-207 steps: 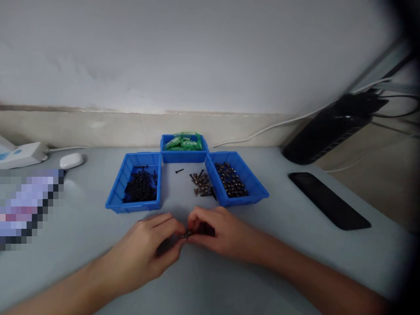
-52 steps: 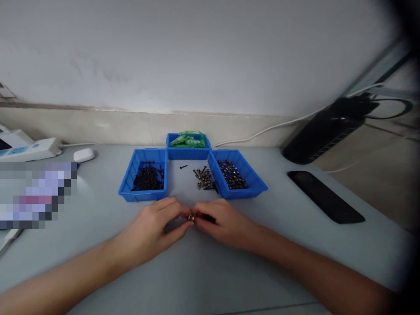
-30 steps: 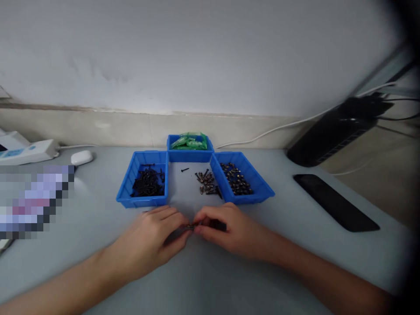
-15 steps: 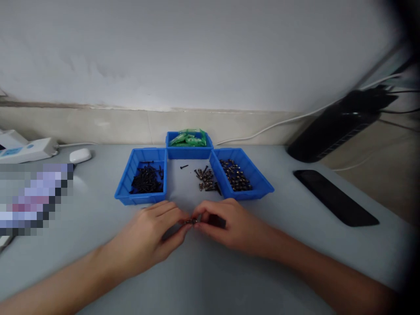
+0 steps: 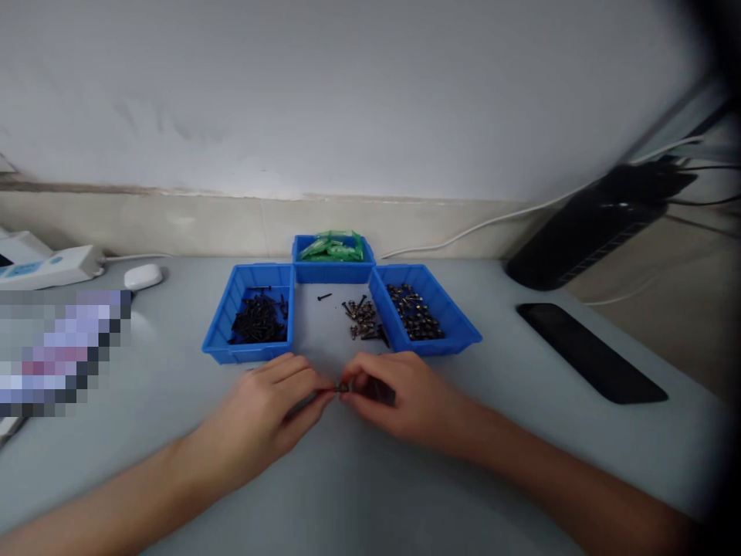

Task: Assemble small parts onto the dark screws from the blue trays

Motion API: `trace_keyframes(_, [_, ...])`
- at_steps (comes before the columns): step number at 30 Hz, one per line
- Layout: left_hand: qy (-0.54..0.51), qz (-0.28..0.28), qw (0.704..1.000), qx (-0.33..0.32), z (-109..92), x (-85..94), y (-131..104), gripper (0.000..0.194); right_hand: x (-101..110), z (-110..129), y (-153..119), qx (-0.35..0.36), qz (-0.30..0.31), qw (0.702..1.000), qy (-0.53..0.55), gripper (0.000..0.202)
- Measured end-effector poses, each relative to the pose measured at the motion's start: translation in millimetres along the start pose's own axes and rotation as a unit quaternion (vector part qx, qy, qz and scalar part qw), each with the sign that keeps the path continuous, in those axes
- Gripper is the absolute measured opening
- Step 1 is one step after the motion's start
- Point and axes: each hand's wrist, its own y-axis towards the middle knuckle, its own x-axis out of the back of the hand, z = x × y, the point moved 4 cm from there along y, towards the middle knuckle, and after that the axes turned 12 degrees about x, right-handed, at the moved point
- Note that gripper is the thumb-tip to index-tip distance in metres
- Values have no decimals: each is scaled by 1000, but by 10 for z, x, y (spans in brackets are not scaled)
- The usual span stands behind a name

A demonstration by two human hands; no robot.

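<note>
One blue back bin (image 5: 334, 273); two more ahead of it, left bin (image 5: 246, 354) and right bin (image 5: 457, 332). Three total. Before back bin: one lone black screw (image 5: 325, 297), one fastener heap (image 5: 362, 318) (pieces overlap, no count); nearer, left hand (image 5: 278, 401), right hand (image 5: 399, 394), one small metal piece (image 5: 341, 388). Right of back bin: one bottle (image 5: 587, 232), one black slab (image 5: 590, 351).

Left hand (image 5: 269, 409) and right hand (image 5: 405, 398) close together; fingers (image 5: 304, 381) of each pinched, tips nearly meeting. Left forearm (image 5: 144, 490), right forearm (image 5: 556, 475) bare, slant in from lower corners.
</note>
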Motion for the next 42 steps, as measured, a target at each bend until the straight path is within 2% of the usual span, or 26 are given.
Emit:
trace_keyframes(2, [-11, 4, 1000, 21, 19, -12, 10, 12, 14, 17, -9, 8, -21, 1000, 3, 6])
trace_keyframes(4, [-27, 31, 999, 34, 12, -36, 23, 12, 6, 53, -24, 28, -32, 999, 16, 6])
trace_keyframes(9, [-90, 86, 991, 57, -42, -56, 46, 12, -15, 119, -50, 65, -29, 997, 29, 6])
trace_keyframes(18, [-85, 65, 989, 101, -11, -30, 80, 14, 30, 57, -10, 30, 6, 1000, 4, 12])
trace_keyframes(22, [-69, 54, 992, 92, -3, -45, 61, 14, 4, 46, -14, 41, 8, 999, 1, 14])
trace_keyframes(30, [-54, 71, 992, 92, 13, -19, 42, 11, 5, 68, -22, 28, 0, 1000, 2, 6])
trace_keyframes(36, [-76, 92, 988, 96, -6, -10, 65, 10, -1, 50, -34, 34, -2, 999, 14, 11])
trace_keyframes(42, [-96, 71, 987, 108, 25, -11, 60, 8, 5, 3, -15, 6, 12, 1000, 28, 10])
